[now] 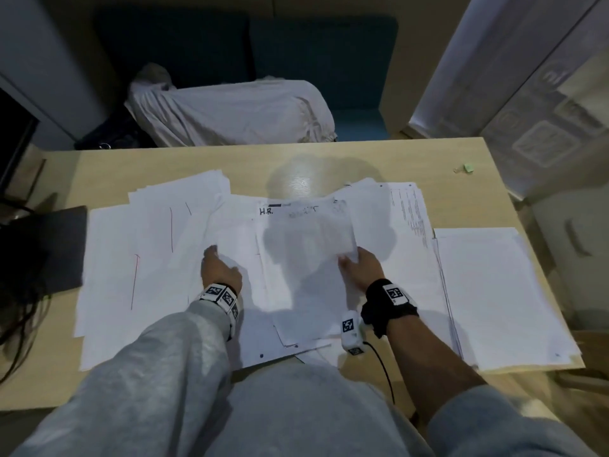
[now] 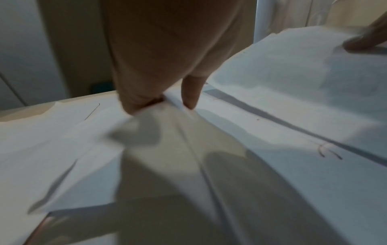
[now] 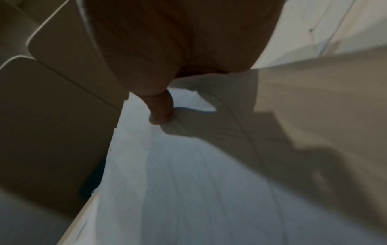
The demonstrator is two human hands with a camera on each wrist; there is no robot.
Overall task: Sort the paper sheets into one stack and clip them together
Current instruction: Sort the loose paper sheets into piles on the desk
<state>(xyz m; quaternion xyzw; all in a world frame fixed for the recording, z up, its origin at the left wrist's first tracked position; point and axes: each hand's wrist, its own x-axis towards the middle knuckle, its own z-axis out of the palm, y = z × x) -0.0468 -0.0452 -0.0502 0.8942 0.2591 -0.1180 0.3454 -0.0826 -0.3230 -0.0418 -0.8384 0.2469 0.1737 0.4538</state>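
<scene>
Several white paper sheets lie spread and overlapping across the wooden table. My left hand sits on the middle sheets, and in the left wrist view its thumb and fingers pinch the raised edge of one sheet. My right hand holds a lifted, blurred sheet by its near right corner, the thumb on top. A neater stack lies at the table's right end. A small green clip sits at the far right of the table.
A dark flat object with cables lies at the table's left edge. Beyond the table stands a dark bench with a grey cloth on it. A white door or cabinet stands to the right.
</scene>
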